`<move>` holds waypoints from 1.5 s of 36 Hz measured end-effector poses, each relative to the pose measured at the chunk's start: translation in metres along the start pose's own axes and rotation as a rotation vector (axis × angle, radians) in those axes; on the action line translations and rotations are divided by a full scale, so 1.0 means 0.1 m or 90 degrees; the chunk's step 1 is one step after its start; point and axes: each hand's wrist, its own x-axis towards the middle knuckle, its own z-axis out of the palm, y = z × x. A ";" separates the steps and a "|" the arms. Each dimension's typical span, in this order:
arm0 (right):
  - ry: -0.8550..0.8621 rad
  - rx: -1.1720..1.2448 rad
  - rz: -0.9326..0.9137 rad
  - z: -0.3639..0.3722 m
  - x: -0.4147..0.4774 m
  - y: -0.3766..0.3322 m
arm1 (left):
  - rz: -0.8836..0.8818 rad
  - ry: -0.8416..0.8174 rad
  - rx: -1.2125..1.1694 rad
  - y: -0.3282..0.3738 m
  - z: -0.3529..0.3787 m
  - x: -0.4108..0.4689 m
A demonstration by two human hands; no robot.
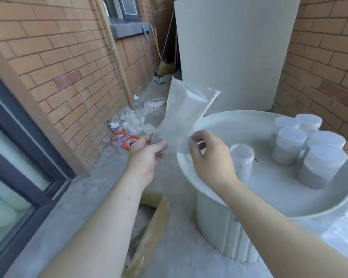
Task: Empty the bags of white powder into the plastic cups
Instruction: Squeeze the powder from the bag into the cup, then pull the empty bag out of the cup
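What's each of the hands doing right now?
Left hand: holding the clear bag by its bottom left corner.
Right hand: pinching the same bag's bottom right corner.

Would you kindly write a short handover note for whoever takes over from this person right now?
Left hand pinches the bag at its lower left corner; right hand at its lower right edge.
The bag stands up beside the round table, nearly flat, with some white at its top.
Five cups at the table's right hold powder; the near cup is unclear.
Left: empty the rest, probably into the near cup.
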 end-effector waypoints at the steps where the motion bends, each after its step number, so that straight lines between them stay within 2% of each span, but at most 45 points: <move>1: -0.014 0.020 0.001 0.14 -0.04 -0.04 | -0.005 0.018 0.012 0.04 -0.15 -0.01; 4: -0.063 0.060 0.016 0.57 -0.20 -0.12 | -0.044 0.085 0.098 0.10 -0.59 -0.05; 7: -0.121 0.095 0.085 0.98 -0.41 -0.16 | -0.091 0.152 0.224 0.09 -1.01 -0.11; 11: -0.248 0.140 0.265 1.43 -0.72 -0.15 | -0.155 0.199 0.405 -0.01 -1.51 -0.21; 16: -0.402 0.197 0.451 1.78 -1.10 -0.02 | -0.251 0.175 0.617 -0.20 -1.90 -0.25; 18: -0.516 0.123 0.456 1.84 -1.19 0.04 | -0.284 0.153 0.716 -0.26 -1.99 -0.22; 20: -0.631 -0.025 0.389 1.83 -1.22 0.10 | -0.330 0.107 0.855 -0.28 -2.02 -0.19; 22: -0.675 -0.134 0.309 1.76 -1.20 0.13 | -0.326 0.087 0.936 -0.27 -1.97 -0.15; 24: -0.659 -0.156 0.259 1.66 -1.13 0.14 | -0.266 0.090 0.946 -0.24 -1.86 -0.07; 26: -0.595 -0.118 0.243 1.54 -1.01 0.10 | -0.184 0.094 0.908 -0.18 -1.69 0.04; 33: -0.172 0.031 0.093 0.83 -0.44 -0.16 | 0.130 0.018 0.690 0.03 -0.75 0.31; 37: -0.005 0.048 0.014 0.22 -0.22 -0.21 | 0.183 -0.065 0.642 -0.12 -0.16 0.39; 42: 0.162 -0.029 -0.030 -0.49 -0.12 0.09 | 0.216 -0.192 0.777 -0.48 0.52 0.51; 45: 0.184 -0.006 0.045 -0.76 -0.12 0.29 | 0.232 -0.237 0.872 -0.67 0.74 0.58; 48: 0.155 0.008 0.150 -0.97 -0.13 0.52 | 0.187 -0.246 0.979 -0.85 0.90 0.68; 52: 0.018 -0.027 0.250 -1.09 -0.17 0.81 | 0.076 -0.235 1.085 -0.96 1.01 0.72; 54: -0.060 -0.042 0.300 -1.09 -0.17 0.90 | 0.081 -0.215 1.101 -0.98 1.04 0.70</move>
